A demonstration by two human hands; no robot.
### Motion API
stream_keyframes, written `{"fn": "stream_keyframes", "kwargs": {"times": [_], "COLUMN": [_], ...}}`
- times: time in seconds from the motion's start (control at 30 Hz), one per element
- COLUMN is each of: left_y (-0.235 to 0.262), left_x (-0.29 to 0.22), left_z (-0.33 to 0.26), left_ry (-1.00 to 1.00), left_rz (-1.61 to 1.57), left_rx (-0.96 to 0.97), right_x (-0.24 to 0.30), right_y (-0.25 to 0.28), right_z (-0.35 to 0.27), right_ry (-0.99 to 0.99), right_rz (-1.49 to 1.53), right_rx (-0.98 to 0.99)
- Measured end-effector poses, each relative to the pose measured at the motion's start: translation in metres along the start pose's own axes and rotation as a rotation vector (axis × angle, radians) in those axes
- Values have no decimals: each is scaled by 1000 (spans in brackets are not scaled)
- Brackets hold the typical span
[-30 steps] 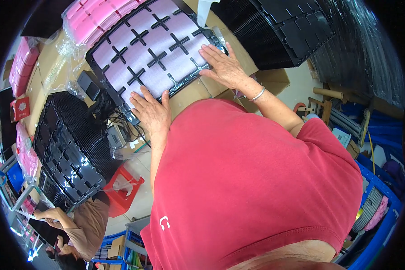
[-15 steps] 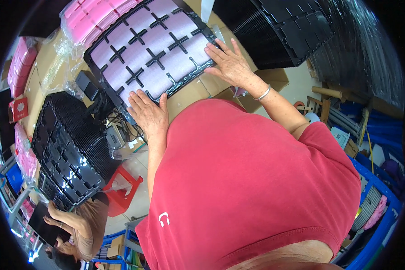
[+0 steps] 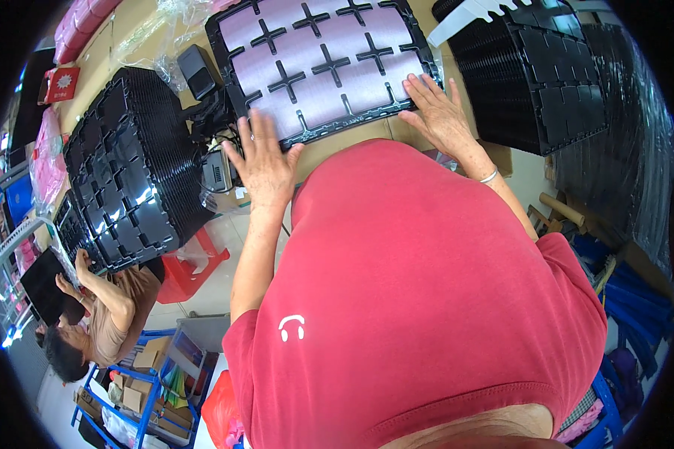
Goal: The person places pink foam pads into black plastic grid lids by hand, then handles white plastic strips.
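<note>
Flat, both the left hand (image 3: pixel 260 159) and right hand (image 3: pixel 439 112) press the tray (image 3: pixel 322 63).

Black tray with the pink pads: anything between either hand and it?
Nothing visible. The left hand lies flat on the near edge of the black tray, and the right hand lies flat on its near right corner. Both touch it directly.

Materials and finishes at the packing bench

We note a black moulded plastic tray (image 3: pixel 318 67) with a faint sheen, its pockets filled with smooth pale-pink film; glossy black plastic tray stacks (image 3: pixel 131 168); a matt brown cardboard bench top (image 3: pixel 356 144); crinkled clear plastic wrap (image 3: pixel 153 26); a shiny metal bangle (image 3: pixel 489 176); matt red cloth shirt (image 3: pixel 427 299).
</note>
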State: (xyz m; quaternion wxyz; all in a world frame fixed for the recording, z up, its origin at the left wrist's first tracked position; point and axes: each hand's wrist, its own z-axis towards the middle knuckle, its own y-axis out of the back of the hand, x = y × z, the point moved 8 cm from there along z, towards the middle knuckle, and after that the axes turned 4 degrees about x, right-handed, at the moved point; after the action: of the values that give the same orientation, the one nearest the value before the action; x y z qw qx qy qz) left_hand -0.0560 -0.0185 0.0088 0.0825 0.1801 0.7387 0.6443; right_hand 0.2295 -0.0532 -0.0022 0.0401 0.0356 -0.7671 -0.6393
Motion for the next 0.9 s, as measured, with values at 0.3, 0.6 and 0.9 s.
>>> {"fn": "stream_keyframes", "kwargs": {"times": [0.3,0.6,0.9], "left_y": [-20,-9,9], "left_x": [-14,-8,-11], "left_z": [2,0,13], "left_ry": [-129,-123,-152], "left_rz": [-337,-275,-299], "left_rx": [94,74,29], "right_x": [0,39,60], "right_y": [4,32,19], "right_z": [2,19,43], "right_ry": [0,177,258], "right_rz": [45,225,418], "right_rx": [57,-40,1]}}
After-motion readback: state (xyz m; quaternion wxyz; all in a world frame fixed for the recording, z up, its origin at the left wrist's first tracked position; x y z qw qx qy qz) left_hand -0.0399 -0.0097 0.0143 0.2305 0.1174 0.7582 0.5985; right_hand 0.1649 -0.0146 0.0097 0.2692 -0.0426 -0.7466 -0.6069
